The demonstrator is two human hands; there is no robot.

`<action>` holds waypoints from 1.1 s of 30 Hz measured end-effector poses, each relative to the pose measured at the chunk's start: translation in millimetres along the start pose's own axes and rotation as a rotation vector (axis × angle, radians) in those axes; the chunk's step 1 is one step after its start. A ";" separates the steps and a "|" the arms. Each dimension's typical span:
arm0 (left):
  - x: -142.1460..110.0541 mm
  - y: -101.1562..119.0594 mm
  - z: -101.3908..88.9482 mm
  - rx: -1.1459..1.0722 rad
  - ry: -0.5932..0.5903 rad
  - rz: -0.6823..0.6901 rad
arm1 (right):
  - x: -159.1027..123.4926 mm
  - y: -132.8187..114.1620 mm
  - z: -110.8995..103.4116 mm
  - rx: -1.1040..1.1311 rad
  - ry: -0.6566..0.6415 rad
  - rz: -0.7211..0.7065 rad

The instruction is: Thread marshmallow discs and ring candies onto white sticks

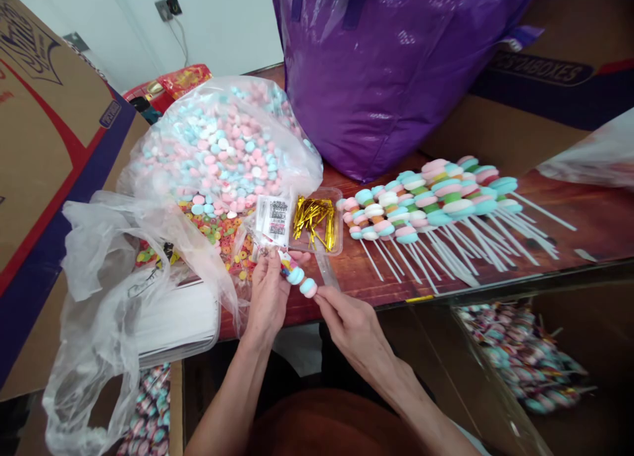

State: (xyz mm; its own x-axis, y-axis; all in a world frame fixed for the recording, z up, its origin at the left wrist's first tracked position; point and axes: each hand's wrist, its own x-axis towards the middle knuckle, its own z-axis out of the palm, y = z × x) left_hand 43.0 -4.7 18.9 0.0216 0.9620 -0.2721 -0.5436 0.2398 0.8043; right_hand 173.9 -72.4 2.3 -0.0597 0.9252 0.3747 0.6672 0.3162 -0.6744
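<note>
In front of me, my right hand [351, 320] pinches the lower end of a candy skewer [308, 286] with blue and pink discs. Its stick is mostly hidden by my fingers. The skewer's other end lies at a small clear plastic bag [286, 261] with coloured print, gripped by the closed fingers of my left hand [268, 285]. Just beyond my hands, a clear tub [338, 244] holds gold twist ties [312, 219]. Beside it lies a stack of small white printed packets [272, 219]. Finished-looking candy skewers [426, 198] lie in a pile to the right, white sticks towards me.
A big clear bag of pink, blue and white candies [232, 145] stands behind gummy rings [225, 238]. White sticks fill a container [173, 320] on the left. A purple bag [376, 73] and cardboard boxes [74, 145] flank the table. Wrapped skewers [525, 357] lie in a box at lower right.
</note>
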 end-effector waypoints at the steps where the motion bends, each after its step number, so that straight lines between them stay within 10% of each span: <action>1: -0.5 0.3 0.6 0.006 0.004 -0.007 | 0.2 0.4 -0.2 0.000 -0.002 -0.033; 5: 0.0 3.1 0.9 0.001 0.021 -0.060 | 1.3 3.1 -1.2 -0.064 0.026 -0.170; 16: 2.0 15.1 -1.5 0.028 -0.132 -0.295 | 13.1 9.0 -21.5 0.092 -0.082 0.038; 33: -2.0 1.7 7.9 -0.071 -0.084 -0.185 | 8.5 4.6 -1.0 -0.146 0.075 -0.079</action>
State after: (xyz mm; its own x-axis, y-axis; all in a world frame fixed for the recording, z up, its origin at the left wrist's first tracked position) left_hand 48.7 -5.2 25.1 0.1946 0.9107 -0.3644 -0.5818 0.4062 0.7046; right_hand 177.2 -63.3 3.1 -0.0643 0.8787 0.4729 0.7639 0.3483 -0.5433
